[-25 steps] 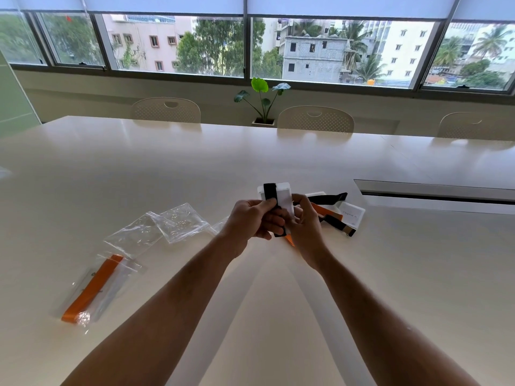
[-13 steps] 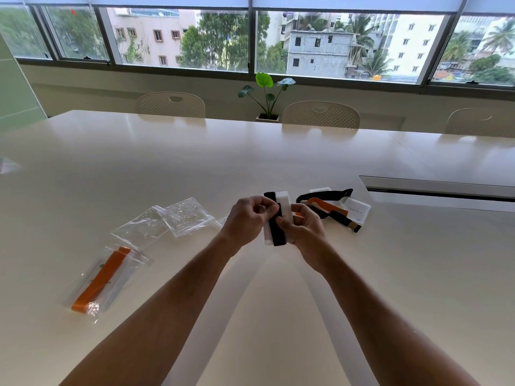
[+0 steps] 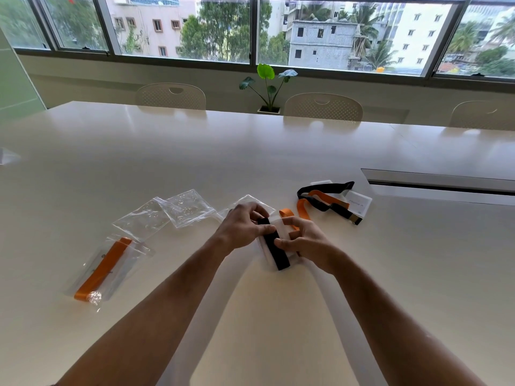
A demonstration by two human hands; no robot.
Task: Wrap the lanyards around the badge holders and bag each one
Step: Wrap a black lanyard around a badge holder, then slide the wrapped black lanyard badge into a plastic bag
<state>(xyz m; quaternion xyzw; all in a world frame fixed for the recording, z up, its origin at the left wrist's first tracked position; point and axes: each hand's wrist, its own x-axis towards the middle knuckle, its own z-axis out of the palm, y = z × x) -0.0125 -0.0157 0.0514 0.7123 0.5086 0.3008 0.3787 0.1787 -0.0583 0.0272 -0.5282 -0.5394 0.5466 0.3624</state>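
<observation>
Left hand (image 3: 242,228): fingers curled over the top end of the badge holder (image 3: 269,253), pinching it where the black lanyard (image 3: 274,246) crosses. Right hand (image 3: 302,242): thumb and fingertips clamped on the holder's right edge, thumb touching the black band. Item held: one pale badge holder wound lengthwise with black lanyard, low over the surface (image 3: 250,151) near its middle, toward the near edge; half a second ago it stood upright between the hands and higher, now it is tipped flat and lowered (the winding reads as finished, so bagging is judged the next step). Just behind the left hand: an empty clear bag (image 3: 250,203), partly covered by the knuckles. Further left: two more empty clear bags (image 3: 192,208), overlapping at their corners. Toward the near left edge: one bagged set (image 3: 107,270), orange lanyard inside, done. Right of the hands, toward the recessed slot: loose lanyards (image 3: 324,197), black and orange tangled, with at least two white holders (image 3: 359,204) still to wrap. Unclear: whether the black lanyard's tail is tucked, since the fingers hide both ends; the holder's underside; whether the orange strip at the right fingers belongs to the loose pile; the print on the far holder is too small to read.
</observation>
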